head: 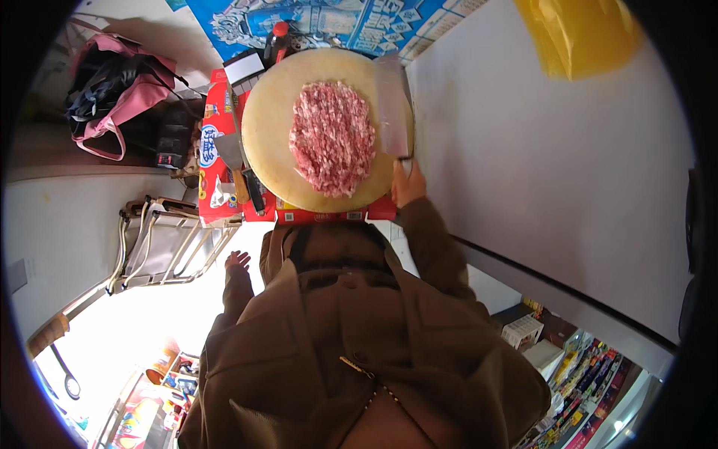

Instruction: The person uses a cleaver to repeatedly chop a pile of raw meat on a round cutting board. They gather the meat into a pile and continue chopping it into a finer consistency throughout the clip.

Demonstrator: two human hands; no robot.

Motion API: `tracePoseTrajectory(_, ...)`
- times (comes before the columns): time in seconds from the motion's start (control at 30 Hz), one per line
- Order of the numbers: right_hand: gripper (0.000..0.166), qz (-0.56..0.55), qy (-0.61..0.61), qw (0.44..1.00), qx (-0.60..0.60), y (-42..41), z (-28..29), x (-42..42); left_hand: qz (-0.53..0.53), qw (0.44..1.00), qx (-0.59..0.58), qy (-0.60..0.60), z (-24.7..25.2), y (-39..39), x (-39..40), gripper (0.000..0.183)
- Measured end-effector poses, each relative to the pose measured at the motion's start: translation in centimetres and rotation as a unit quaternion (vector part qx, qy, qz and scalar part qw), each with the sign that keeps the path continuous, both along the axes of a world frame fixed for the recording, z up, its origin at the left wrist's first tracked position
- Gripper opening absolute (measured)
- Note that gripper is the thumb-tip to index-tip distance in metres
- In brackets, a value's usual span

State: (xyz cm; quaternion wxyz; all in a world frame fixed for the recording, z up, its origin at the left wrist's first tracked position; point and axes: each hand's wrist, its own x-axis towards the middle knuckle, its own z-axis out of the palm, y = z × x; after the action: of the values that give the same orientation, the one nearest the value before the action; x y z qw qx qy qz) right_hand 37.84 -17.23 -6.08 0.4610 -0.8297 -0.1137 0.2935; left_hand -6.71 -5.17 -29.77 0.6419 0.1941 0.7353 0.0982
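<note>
My right hand [409, 182] grips the handle of a cleaver [391, 109], whose broad blade lies over the right part of a round chopping board [266, 101]. A flattened oval mound of minced meat [334, 137] covers the middle of the board, left of the blade. My left hand [238, 259] hangs low at my left side, away from the board, its fingers apart and nothing seen in it. Left of the board rest a scraper with a wooden handle [240, 187] and a black-handled tool [254, 192], perhaps a knife, its blade mostly hidden.
Red cartons [219, 210] lie under and beside the board. Behind it stands a dark bottle with a red cap [277, 42], near a scale-like device [244, 65]. A pink bag [148, 92] is at the upper left, folded chairs [174, 247] below it. A pale wall [538, 163] rises at right.
</note>
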Motion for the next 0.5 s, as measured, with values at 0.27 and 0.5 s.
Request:
tracePoseTrajectory(0.27, 0.032, 0.077, 0.066, 0.992, -0.073, 0.4, 0.8, 1.5, -0.017, 1.000, 0.024, -0.007, 0.8, -0.9, 1.0, 0.035)
tracePoseTrajectory(0.5, 0.038, 0.145, -0.116, 0.977, -0.105, -0.2, -10.1, 3.5, -0.016, 1.000, 0.002, -0.001, 0.0, -1.9, -0.3, 0.033)
